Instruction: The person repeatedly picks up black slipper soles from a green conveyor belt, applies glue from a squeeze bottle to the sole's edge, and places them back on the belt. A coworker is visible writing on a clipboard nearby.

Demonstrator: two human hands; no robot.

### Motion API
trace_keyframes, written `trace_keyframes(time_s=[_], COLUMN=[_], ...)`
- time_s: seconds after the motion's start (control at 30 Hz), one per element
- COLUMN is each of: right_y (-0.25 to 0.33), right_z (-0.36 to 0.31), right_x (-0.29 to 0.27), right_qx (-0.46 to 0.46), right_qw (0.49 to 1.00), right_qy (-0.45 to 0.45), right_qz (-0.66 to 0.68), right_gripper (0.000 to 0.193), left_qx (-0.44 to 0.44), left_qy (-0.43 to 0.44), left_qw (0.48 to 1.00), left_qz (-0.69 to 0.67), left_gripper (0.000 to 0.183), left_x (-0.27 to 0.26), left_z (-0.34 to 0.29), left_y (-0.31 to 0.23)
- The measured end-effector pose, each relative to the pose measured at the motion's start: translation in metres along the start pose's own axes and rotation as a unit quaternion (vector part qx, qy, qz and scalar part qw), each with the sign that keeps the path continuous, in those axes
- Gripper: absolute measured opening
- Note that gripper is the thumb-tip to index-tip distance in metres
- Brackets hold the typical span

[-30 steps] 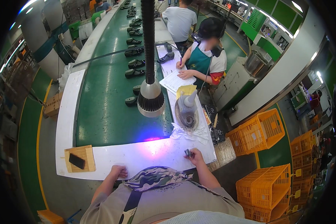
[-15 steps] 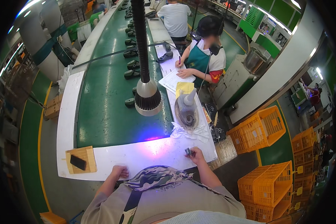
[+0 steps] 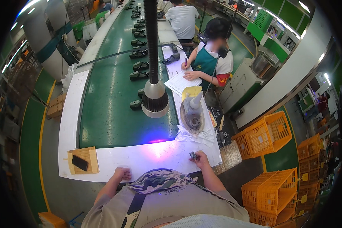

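At the right end of the white table edge, my right hand (image 3: 201,160) is closed around a small dark piece with pale greenish faces (image 3: 193,155); its kind cannot be made out. My left hand (image 3: 123,174) rests at the near edge of the white tabletop (image 3: 117,152), fingers curled in, with nothing visible in them. Between the hands, a violet-pink glow falls on the tabletop below a hanging lamp (image 3: 155,100) on a black flexible neck. A grey-white squeeze bottle (image 3: 194,104) stands in a stained dish (image 3: 184,114) beyond my right hand.
A green conveyor belt (image 3: 110,125) carries several dark strapped shoes (image 3: 139,75). On the left, a phone (image 3: 79,163) lies on cardboard (image 3: 91,154). White cloth (image 3: 195,137) surrounds the dish. A co-worker (image 3: 209,62) writes on papers (image 3: 180,83) at right. Orange crates (image 3: 269,190) stand on the floor.
The whole view has shifted slightly, so the lamp, belt and bottle appear a little farther right. Both my hands keep their places and grip. The co-worker still writes.
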State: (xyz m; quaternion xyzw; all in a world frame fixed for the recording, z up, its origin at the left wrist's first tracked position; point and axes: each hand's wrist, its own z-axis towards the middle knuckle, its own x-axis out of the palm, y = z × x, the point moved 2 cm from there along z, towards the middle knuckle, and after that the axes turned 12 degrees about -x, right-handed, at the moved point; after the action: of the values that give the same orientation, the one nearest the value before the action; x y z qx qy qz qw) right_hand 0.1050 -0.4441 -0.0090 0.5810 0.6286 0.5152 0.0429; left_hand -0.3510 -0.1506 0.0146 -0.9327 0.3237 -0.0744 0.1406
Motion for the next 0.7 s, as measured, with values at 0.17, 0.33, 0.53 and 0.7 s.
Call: trace_keyframes(time_s=[0.17,0.33,0.53,0.7], right_y=[0.0010,0.0011,0.0022,0.0026], right_z=[-0.0017,-0.0035,-0.0045,-0.0041], right_x=[0.0011,0.0030,0.0018,0.0073], right_qx=[-0.008,-0.010,-0.008,0.003], right_qw=[1.000,1.000,1.000,1.000], right_qy=[0.009,-0.001,-0.006,-0.030], right_qz=[-0.003,0.004,0.004,0.007], right_gripper=[0.005,0.005,0.006,0.005], left_qx=[0.001,-0.003,0.001,-0.002], left_qy=[-0.003,-0.001,-0.002,-0.011], left_qw=[1.000,1.000,1.000,1.000], left_qz=[0.005,-0.009,-0.011,-0.015], left_gripper=[0.027,0.028,0.028,0.028], left_x=[-0.0003,-0.0028,-0.0013,-0.0055], left_z=[0.0002,0.0043,0.0051,0.0055], left_y=[0.0006,0.0019,0.0010,0.0073])
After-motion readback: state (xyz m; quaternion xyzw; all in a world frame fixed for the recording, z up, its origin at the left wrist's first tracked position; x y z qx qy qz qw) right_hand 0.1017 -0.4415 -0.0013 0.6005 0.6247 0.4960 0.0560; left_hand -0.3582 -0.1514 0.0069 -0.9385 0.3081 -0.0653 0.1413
